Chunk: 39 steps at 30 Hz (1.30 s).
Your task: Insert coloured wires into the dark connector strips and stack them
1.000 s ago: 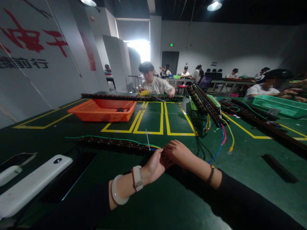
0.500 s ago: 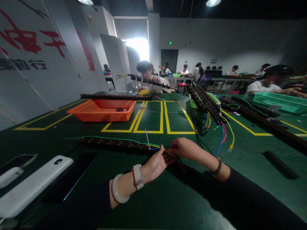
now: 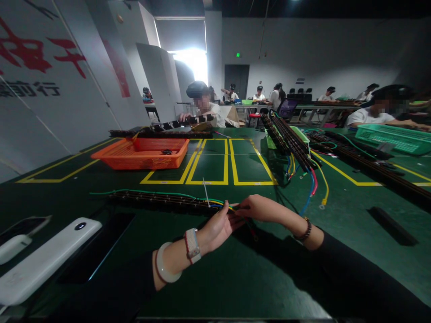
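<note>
Closely paired, the two hands meet over the near middle of the tabletop [image 3: 202,291]. The left hand [image 3: 217,229], palm turned up, holds coloured wires [image 3: 218,203] between thumb and fingers; the right hand [image 3: 261,208], just beside it, pinches the same wires from above with its fingertips narrowed. Exactly how tight either hold is, I cannot tell. Yellow, green and blue show clearly left of the thumb, while past the fingers the ends drop into shadow, where a ring terminal [image 3: 256,238] is dimly visible.

Leftward from the hands, the wires run along a long dark strip [image 3: 151,200] lying flat on the tabletop, and a white cable tie [image 3: 206,194] sticks up near its right end. The wires look light, soft and springy, likely to splay unless gathered; a pinch close to the cable tie should control them best, without pulling on the terminals. The strip itself seems stiff and fairly light, though its length would make it swing, so it is better held by its body than by the wires.

Farther out, an orange basket [image 3: 112,160] sits far left, more strips [image 3: 292,139] lie far right, and a black phone [image 3: 97,246] rests near left.
</note>
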### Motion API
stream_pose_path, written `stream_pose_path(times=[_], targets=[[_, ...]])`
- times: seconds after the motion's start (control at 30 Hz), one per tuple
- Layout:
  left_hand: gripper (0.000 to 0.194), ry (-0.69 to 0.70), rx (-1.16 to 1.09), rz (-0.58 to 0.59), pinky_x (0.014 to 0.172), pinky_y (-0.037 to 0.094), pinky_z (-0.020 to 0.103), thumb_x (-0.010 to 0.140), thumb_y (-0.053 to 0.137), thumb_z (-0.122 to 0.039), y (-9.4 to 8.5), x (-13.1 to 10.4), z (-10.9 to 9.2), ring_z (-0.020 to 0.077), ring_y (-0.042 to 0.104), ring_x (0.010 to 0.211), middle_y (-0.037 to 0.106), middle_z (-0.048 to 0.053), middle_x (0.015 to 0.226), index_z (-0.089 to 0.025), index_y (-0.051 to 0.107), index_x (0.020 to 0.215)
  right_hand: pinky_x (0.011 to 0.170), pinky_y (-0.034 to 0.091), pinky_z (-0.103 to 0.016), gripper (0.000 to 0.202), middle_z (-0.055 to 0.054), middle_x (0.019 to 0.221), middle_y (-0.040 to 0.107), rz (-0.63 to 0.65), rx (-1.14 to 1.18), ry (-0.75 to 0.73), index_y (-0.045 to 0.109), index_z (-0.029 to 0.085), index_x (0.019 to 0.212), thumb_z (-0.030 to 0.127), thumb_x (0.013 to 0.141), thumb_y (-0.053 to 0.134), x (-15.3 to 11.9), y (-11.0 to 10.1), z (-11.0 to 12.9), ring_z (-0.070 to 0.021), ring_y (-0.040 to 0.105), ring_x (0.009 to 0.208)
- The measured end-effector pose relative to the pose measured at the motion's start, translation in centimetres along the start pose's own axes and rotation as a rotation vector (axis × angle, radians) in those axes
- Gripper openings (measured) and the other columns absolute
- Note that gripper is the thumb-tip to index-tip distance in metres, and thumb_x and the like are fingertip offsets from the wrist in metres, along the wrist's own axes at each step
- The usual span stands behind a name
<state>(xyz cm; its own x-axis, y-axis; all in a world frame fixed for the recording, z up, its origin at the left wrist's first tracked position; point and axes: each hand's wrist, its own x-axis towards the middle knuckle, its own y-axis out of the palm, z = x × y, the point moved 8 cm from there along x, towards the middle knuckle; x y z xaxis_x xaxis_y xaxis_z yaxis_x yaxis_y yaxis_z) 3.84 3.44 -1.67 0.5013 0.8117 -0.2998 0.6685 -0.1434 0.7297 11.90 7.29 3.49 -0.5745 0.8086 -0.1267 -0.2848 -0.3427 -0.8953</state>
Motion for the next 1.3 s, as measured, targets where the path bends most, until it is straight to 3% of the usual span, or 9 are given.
stream_pose_path(times=[0.17,0.27,0.37,0.43,0.7,0.83,0.93,1.13,1.3], targets=[[0.032,0.007,0.019,0.030,0.099,0.039,0.034,0.091,0.044,-0.042,0.3,0.0,-0.1,0.0202,0.060,0.098,0.065,0.009,0.088,-0.014,0.058,0.097,0.047,0.023,-0.024,0.036,0.001,0.054,0.051,0.031,0.063,0.000,0.063,0.015,0.067,0.040,0.088,0.048,0.2,0.5,-0.3,-0.0075,0.034,0.047],[0.035,-0.021,0.041,0.003,0.101,0.038,0.035,0.091,0.043,-0.043,0.2,-0.2,0.0,0.0217,0.060,0.101,0.065,0.012,0.091,-0.012,0.059,0.090,0.045,0.023,-0.023,0.041,0.002,0.054,0.049,0.047,0.179,0.038,0.061,0.015,0.069,0.050,0.086,0.049,0.5,0.6,-0.8,-0.0081,0.034,0.048],[0.036,0.000,0.036,0.003,0.101,0.039,0.036,0.092,0.041,-0.043,0.3,-0.2,-0.2,0.0221,0.060,0.102,0.066,0.014,0.095,-0.011,0.059,0.094,0.047,0.027,-0.024,0.052,0.000,0.060,0.051,0.027,0.317,0.060,0.060,0.014,0.074,0.059,0.088,0.039,0.7,0.5,-1.1,-0.0095,0.037,0.051],[0.036,0.004,0.032,-0.010,0.101,0.039,0.036,0.092,0.041,-0.042,0.2,-0.2,-0.2,0.0224,0.060,0.103,0.066,0.014,0.097,-0.011,0.059,0.097,0.048,0.028,-0.024,0.054,0.000,0.062,0.051,0.007,0.331,0.073,0.059,0.014,0.074,0.058,0.090,0.033,0.8,0.4,-1.3,-0.0101,0.038,0.053],[0.034,0.007,0.048,0.006,0.101,0.040,0.036,0.091,0.045,-0.041,0.2,-0.1,-0.1,0.0234,0.060,0.105,0.065,0.015,0.102,-0.011,0.058,0.101,0.048,0.026,-0.024,0.042,0.002,0.056,0.047,0.053,0.221,0.079,0.053,0.016,0.068,0.049,0.090,0.039,0.7,0.5,-1.1,-0.0091,0.035,0.050],[0.030,0.020,0.059,-0.032,0.101,0.040,0.037,0.090,0.047,-0.038,0.0,-0.1,-0.2,0.0230,0.059,0.106,0.064,0.016,0.106,-0.011,0.056,0.101,0.048,0.027,-0.022,0.027,0.001,0.065,0.054,-0.022,0.199,0.056,0.053,0.016,0.079,0.042,0.085,0.052,0.6,0.0,-0.9,-0.0094,0.041,0.054],[0.029,0.027,0.059,-0.046,0.100,0.040,0.037,0.090,0.049,-0.037,-0.2,0.0,-0.2,0.0223,0.060,0.105,0.063,0.016,0.108,-0.013,0.054,0.104,0.049,0.029,-0.022,0.029,-0.001,0.067,0.057,-0.084,0.189,0.058,0.056,0.016,0.079,0.042,0.088,0.048,0.7,-0.4,-1.1,-0.0103,0.044,0.055],[0.033,0.020,0.072,0.046,0.100,0.041,0.036,0.090,0.047,-0.040,0.2,0.0,-0.1,0.0227,0.060,0.105,0.064,0.017,0.108,-0.010,0.056,0.103,0.057,0.032,-0.023,0.017,-0.004,0.077,0.065,-0.342,0.019,0.074,0.064,0.017,0.086,0.030,0.087,0.054,0.9,-2.8,-2.4,-0.0144,0.055,0.066],[0.032,0.021,0.062,0.016,0.099,0.042,0.039,0.090,0.046,-0.041,-0.2,0.1,-0.2,0.0230,0.062,0.101,0.066,0.014,0.098,-0.012,0.058,0.094,0.060,0.033,-0.024,0.022,-0.006,0.080,0.066,-0.359,-0.277,0.146,0.063,0.017,0.081,0.034,0.090,0.053,1.4,-2.0,-3.2,-0.0163,0.059,0.073]])
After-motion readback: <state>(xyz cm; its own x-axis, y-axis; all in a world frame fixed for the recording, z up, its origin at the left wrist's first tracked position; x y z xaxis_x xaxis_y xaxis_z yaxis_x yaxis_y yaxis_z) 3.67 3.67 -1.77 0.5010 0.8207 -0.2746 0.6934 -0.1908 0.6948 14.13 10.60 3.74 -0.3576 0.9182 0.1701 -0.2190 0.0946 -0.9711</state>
